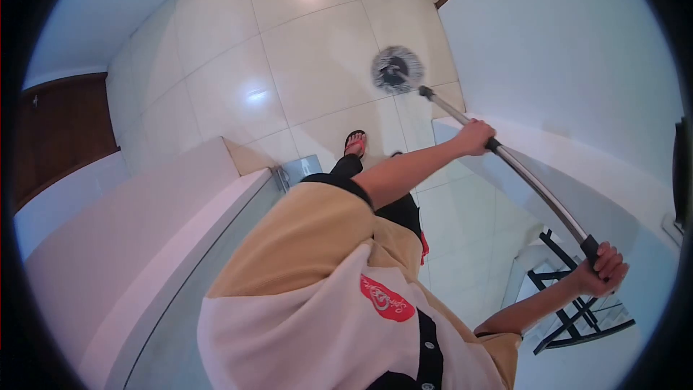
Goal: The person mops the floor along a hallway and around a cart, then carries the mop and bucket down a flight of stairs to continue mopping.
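A round spin mop lies across the right half of the head view. Its grey-and-white fringed head (pixel 397 70) rests on the tiled floor and looks slightly blurred. From it the metal mop handle (pixel 538 184) slants down to the right. My left hand (pixel 474 137) is wrapped round the middle of the handle, near a black collar. At the upper end, my right hand (pixel 603 271) closes on the black grip. The fingers of both hands are curled around the pole.
Cream floor tiles (pixel 310 65) spread ahead of my sandalled foot (pixel 355 144). A white wall with a ledge (pixel 570 148) runs along the right. A low wall (pixel 144 245) stands on the left. A black-framed rack (pixel 577 303) is below my right hand. Brown doors (pixel 65 133) show at the edges.
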The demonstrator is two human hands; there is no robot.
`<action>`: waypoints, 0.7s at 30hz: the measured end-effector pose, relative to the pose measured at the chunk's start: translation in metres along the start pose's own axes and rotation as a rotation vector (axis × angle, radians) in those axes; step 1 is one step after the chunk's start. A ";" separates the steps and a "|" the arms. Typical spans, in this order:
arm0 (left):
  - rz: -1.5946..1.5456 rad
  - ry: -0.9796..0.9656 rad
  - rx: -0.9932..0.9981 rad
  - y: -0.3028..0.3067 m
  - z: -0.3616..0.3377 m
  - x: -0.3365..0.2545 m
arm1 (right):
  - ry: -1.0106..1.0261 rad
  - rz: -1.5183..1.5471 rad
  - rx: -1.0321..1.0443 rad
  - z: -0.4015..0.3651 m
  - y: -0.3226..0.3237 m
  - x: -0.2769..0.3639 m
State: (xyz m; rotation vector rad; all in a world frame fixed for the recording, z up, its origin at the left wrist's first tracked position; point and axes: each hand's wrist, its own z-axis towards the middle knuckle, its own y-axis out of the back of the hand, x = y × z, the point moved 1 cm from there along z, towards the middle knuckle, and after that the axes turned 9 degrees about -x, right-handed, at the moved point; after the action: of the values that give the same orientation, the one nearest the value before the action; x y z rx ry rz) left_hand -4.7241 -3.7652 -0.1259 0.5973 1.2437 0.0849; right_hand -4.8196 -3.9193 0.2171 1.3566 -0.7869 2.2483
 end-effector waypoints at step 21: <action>0.186 0.218 0.132 -0.130 -0.102 -0.040 | 0.157 -0.154 0.472 -0.017 0.179 0.031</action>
State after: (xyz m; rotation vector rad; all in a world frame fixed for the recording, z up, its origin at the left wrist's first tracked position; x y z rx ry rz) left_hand -4.8630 -3.8517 -0.1721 0.8354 1.4093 0.2294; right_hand -4.9505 -4.0435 0.1921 1.3525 -0.0912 2.4688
